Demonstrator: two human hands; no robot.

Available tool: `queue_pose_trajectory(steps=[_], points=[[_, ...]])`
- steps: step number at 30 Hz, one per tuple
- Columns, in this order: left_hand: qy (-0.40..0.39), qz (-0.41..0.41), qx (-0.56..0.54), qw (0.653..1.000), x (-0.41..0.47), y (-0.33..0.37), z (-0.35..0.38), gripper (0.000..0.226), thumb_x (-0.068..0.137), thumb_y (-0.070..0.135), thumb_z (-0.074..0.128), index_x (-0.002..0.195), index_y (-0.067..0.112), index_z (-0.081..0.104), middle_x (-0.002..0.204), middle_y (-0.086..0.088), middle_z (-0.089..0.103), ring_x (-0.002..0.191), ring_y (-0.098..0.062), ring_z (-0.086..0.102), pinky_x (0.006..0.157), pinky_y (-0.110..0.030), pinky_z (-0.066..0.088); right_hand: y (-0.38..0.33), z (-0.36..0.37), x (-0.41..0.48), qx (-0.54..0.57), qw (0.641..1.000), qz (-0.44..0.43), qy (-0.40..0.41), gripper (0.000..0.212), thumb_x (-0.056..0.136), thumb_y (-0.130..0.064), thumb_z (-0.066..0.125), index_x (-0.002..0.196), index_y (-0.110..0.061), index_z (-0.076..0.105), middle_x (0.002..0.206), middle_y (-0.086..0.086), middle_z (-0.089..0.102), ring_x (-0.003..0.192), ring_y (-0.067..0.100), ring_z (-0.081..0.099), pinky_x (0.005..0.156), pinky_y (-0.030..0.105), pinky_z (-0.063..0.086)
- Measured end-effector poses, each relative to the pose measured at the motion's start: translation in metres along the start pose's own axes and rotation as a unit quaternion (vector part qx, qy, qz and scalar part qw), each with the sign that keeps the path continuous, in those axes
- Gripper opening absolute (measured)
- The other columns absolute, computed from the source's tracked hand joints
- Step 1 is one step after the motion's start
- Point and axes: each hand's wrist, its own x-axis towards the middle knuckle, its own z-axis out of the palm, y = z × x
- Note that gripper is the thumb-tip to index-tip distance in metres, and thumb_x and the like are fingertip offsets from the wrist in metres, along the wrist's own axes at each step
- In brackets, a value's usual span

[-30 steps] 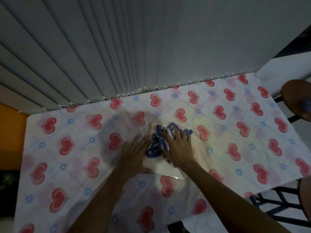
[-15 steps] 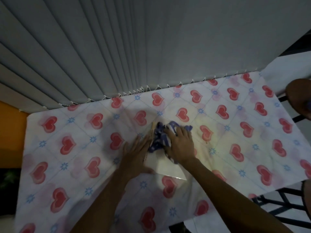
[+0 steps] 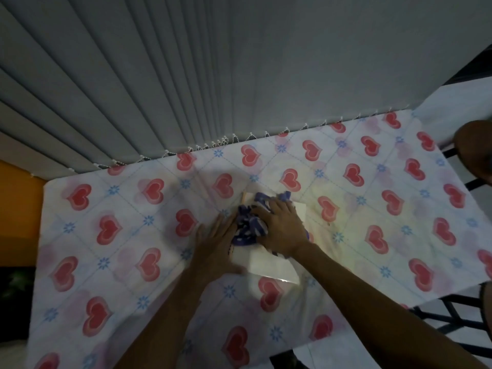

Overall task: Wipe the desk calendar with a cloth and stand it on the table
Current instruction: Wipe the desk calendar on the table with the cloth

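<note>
Calendar [image 3: 274,265] flat on heart tablecloth [image 3: 399,209]; right hand [image 3: 282,230] grips cloth [image 3: 247,227], left hand [image 3: 215,249] open, blinds [image 3: 186,75] behind.

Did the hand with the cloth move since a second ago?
Yes, a little. The right hand slid the purple cloth up the calendar, toward the blinds, uncovering more white page near the person.

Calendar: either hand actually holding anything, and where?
Right hand presses the bunched cloth onto the flat calendar; left hand pins its left edge.
</note>
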Motion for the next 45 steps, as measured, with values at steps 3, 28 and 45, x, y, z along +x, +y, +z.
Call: queue_pose_trajectory(steps=[3, 28, 45], points=[[0.001, -0.007, -0.007, 1.000, 0.001, -0.002, 0.001, 0.143, 0.046, 0.098, 0.054, 0.160, 0.029, 0.003, 0.163, 0.015, -0.012, 0.155, -0.017, -0.002, 0.119, -0.060, 0.010, -0.006, 0.001, 0.003, 0.035, 0.999, -0.010, 0.008, 0.065, 0.076, -0.047, 0.071, 0.134, -0.020, 0.061, 0.132, 0.014, 0.062, 0.122, 0.038, 0.056, 0.107, 0.054, 0.041], [0.008, -0.005, 0.001, 1.000, 0.003, 0.005, -0.006, 0.140, 0.046, 0.097, 0.056, 0.160, 0.028, 0.013, 0.169, 0.006, 0.010, 0.156, -0.024, 0.008, 0.114, -0.067, 0.020, -0.017, 0.005, -0.007, 0.022, 0.998, 0.037, 0.045, 0.053, 0.088, -0.044, 0.062, 0.134, -0.018, 0.059, 0.133, 0.011, 0.061, 0.124, 0.035, 0.054, 0.102, 0.053, 0.043], [0.021, -0.004, -0.009, 1.000, 0.002, 0.006, -0.011, 0.146, 0.044, 0.089, 0.067, 0.161, 0.024, 0.010, 0.168, 0.002, 0.013, 0.155, -0.024, 0.009, 0.115, -0.061, 0.017, 0.014, -0.005, 0.003, 0.043, 0.999, -0.028, 0.005, 0.062, 0.076, -0.039, 0.075, 0.132, -0.016, 0.064, 0.127, 0.013, 0.066, 0.124, 0.037, 0.056, 0.101, 0.052, 0.046]])
